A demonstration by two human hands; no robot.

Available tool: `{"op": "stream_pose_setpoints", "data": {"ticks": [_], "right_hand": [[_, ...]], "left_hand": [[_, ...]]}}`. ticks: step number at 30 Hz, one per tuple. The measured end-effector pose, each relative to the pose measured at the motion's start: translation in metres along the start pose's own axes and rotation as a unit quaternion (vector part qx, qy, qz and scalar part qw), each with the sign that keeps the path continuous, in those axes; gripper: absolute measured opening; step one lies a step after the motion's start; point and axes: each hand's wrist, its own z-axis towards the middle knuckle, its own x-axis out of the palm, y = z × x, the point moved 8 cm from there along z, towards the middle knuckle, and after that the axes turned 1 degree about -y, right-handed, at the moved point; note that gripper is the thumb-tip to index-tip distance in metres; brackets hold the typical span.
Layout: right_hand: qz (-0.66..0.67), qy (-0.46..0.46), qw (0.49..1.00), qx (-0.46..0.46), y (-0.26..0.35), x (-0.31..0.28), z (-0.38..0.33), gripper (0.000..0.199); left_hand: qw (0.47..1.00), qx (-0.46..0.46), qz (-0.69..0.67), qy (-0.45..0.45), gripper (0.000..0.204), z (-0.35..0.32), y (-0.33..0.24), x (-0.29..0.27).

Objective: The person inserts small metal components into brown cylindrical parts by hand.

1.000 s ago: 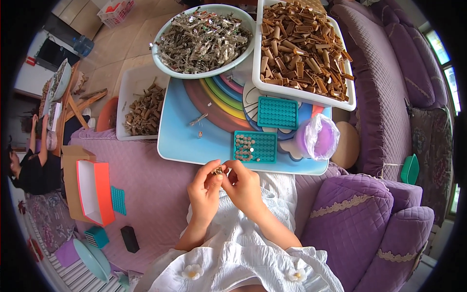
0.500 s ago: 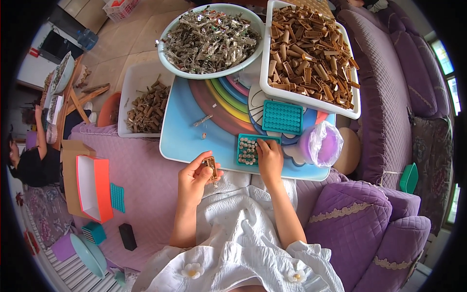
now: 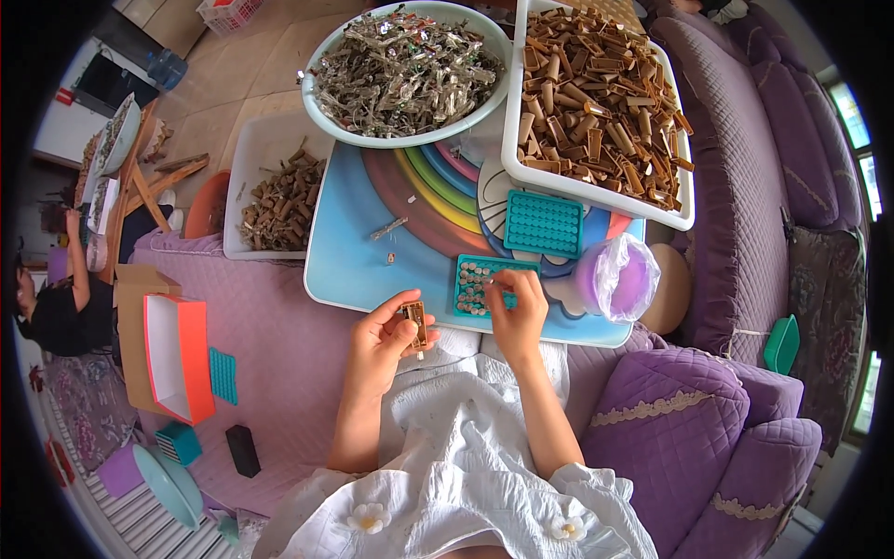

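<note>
1. Brown casing (image 3: 415, 326): a narrow, open-faced trough with a smooth-looking brown wall and small metallic parts inside; a pale tip projected from its near end. It was held in front of the table's near edge.
2. Orientation: the long axis ran near to far, its far end leaning slightly left; the open face was turned upward.
3. Left hand (image 3: 380, 347): closed on the casing, the thumb lying over its open face and the fingers around it.
4. Right hand (image 3: 519, 315): thumb and fingertips drawn together over the teal tray (image 3: 494, 261) — whether they pinched anything was too small to tell.
5. Teal tray: rectangular, longer from left to right, with round, greyish discs (image 3: 470, 279) filling its left part.
6. Surroundings: a glossy, rainbow-printed table (image 3: 349, 278); beyond it, at right, a white plastic bin (image 3: 596, 197) heaped with curved brown shells (image 3: 596, 112).
</note>
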Motion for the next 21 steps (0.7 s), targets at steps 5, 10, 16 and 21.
{"op": "stream_pose_setpoints", "data": {"ticks": [5, 10, 16, 21], "right_hand": [[0.045, 0.070, 0.980, -0.182, 0.088, 0.003, -0.019, 0.021], [0.011, 0.059, 0.980, -0.190, 0.088, 0.008, -0.028, 0.024], [-0.037, 0.081, 0.975, -0.203, 0.095, 0.009, -0.028, 0.021], [0.125, 0.041, 0.991, 0.020, 0.023, -0.001, -0.008, 0.012]], "left_hand": [[1.000, -0.003, 0.000, 0.019, 0.038, -0.001, 0.002, 0.009], [0.998, 0.029, 0.042, 0.027, 0.034, -0.001, 0.001, 0.018], [0.997, 0.043, 0.063, 0.022, 0.032, 0.000, 0.002, 0.018], [0.999, 0.023, 0.036, 0.003, 0.031, -0.006, 0.008, 0.010]]}}
